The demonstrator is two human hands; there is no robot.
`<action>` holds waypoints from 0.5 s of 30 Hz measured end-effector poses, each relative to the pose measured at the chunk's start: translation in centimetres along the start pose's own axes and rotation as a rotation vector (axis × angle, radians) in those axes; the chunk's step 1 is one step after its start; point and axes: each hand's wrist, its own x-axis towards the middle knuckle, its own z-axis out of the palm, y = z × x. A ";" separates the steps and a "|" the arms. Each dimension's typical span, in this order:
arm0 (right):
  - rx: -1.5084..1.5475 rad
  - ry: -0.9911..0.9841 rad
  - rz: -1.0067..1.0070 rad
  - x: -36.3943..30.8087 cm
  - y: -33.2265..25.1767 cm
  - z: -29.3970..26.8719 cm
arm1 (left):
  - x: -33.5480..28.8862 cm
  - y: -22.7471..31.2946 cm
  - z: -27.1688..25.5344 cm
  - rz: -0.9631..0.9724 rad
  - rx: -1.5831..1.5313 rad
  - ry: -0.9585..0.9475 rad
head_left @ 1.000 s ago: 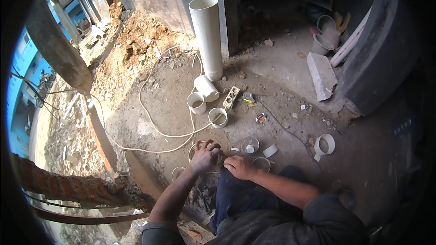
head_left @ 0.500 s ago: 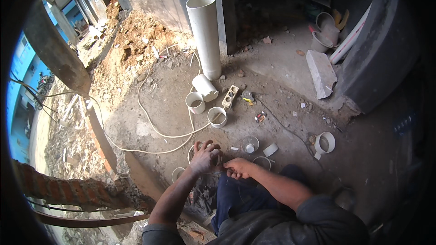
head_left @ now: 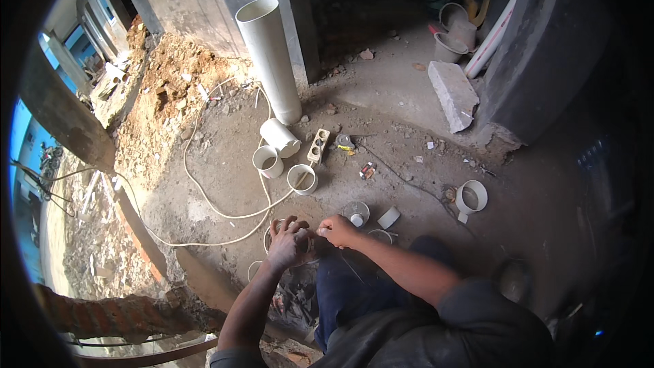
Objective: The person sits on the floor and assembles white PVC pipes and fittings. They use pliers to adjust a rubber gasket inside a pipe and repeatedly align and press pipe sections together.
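In the head view, the left hand (head_left: 289,243) is bent over a white round piece (head_left: 266,240) on the ground, its fingers spread and curved; part of the rim shows beside the fingers, but whether they grip it I cannot tell. Just to its right, the right hand (head_left: 335,230) is closed, thumb and fingers drawn together in a pinch toward the left hand; anything between the fingertips is too small to make out. Below the right hand, a thin strand runs over the dark trousers (head_left: 340,300).

Just beyond the right hand is a clear round container (head_left: 357,209) with a white part in it, and right of that a short white curved piece (head_left: 389,217). Beyond the left hand, a short pipe (head_left: 304,189) stands upright, a second cut length (head_left: 272,172) stands behind it, and a third section (head_left: 278,135) lies on its side near a socket strip (head_left: 318,146). Farther off in the same direction, a tall white pipe (head_left: 270,61) stands on end. A pale cable (head_left: 231,217) loops over the ground left of these. Well to the right of the right hand is a white ring-shaped piece (head_left: 482,197).
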 end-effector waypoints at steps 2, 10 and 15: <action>-0.212 -0.088 0.168 0.1 1.4 0.4 | 0.3 0.3 0.0 0.033 -0.004 0.038; 0.221 -0.419 0.174 -11.8 2.3 -1.8 | 1.1 1.9 -0.2 0.037 -0.002 0.114; 0.073 -0.242 0.104 -20.8 4.0 -11.1 | 1.1 1.9 -0.1 0.080 0.071 0.139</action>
